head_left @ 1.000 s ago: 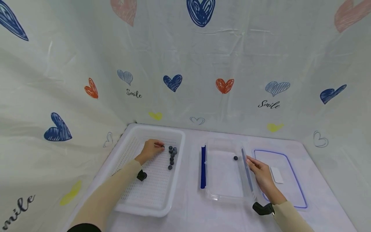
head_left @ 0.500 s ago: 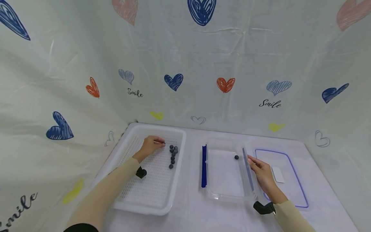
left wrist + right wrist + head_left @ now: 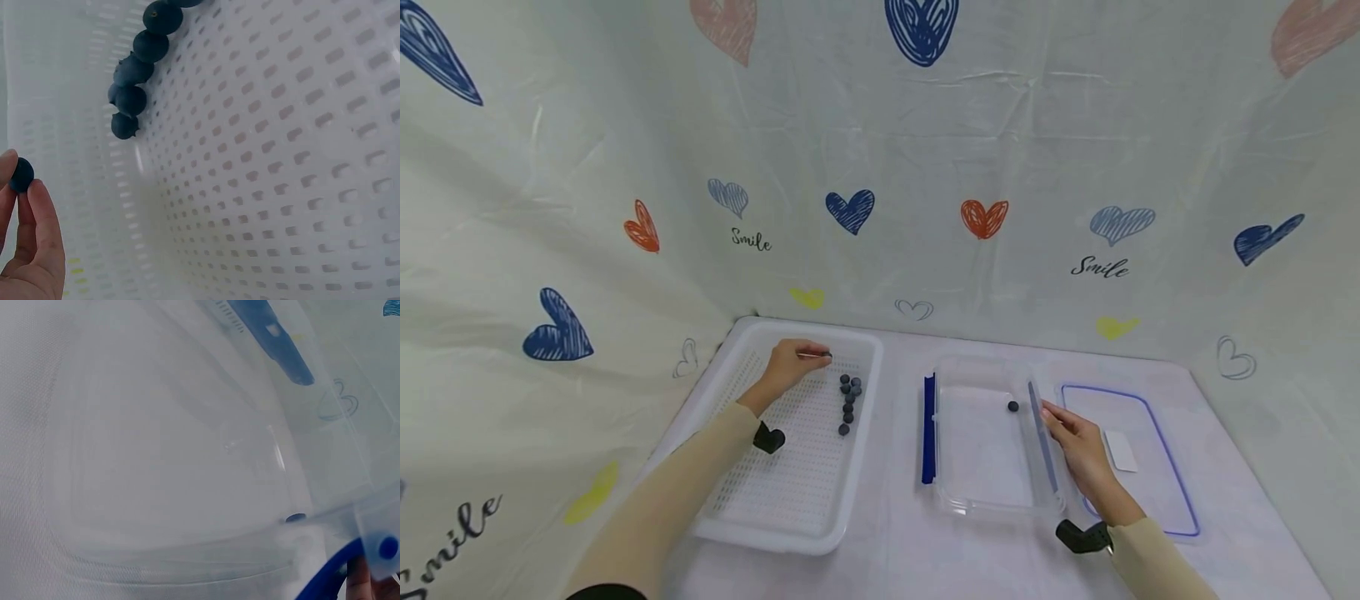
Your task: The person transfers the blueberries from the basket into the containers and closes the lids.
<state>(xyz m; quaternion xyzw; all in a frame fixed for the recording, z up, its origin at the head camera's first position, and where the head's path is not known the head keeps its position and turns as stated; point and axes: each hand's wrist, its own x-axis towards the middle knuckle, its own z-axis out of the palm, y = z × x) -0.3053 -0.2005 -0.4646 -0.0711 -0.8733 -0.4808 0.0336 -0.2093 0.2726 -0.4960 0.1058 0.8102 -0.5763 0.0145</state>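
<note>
Between thumb and fingertips, my left hand pinches a blueberry above the far part of a white perforated basket. Several more blueberries lie in a crooked line along the basket's right side; the left wrist view shows them against the wall. My right hand grips the raised blue latch on the right side of a clear plastic container. One blueberry sits inside that container, near its right wall. In the right wrist view only a bit of the hand's fingers shows behind the latch.
Right of the container lies a clear lid with a blue seal, bearing a white rectangle. A second blue latch hangs out on the container's left. A heart-printed curtain rises behind the white table.
My left hand has lifted slightly up and away inside the basket area, bringing the pinched blueberry with it. My right hand stays on the latch.
</note>
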